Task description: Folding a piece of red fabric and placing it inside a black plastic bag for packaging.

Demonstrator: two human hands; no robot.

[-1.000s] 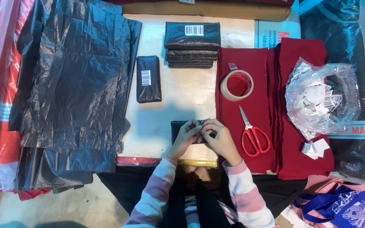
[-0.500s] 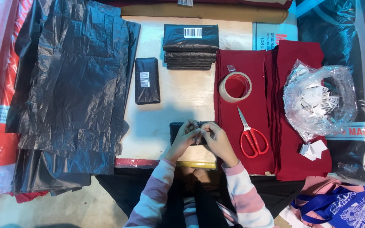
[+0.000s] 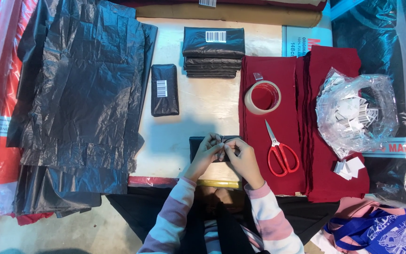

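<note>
Pinching 1 dark packet (image 3: 198, 146), 2 hands: left hand (image 3: 207, 153), right hand (image 3: 241, 157).

Two forearms in pink-and-white striped sleeves reach forward from the bottom edge and converge at the centre. The left hand (image 3: 206, 153) and right hand (image 3: 242, 156) meet with fingers curled inward, fingertips pinched close together and touching.

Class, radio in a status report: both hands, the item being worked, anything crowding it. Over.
Left hand and right hand together, pinching a small black packet at the table edge. Red scissors and tape roll lie apart on red cloth. Nothing crowding.
</note>
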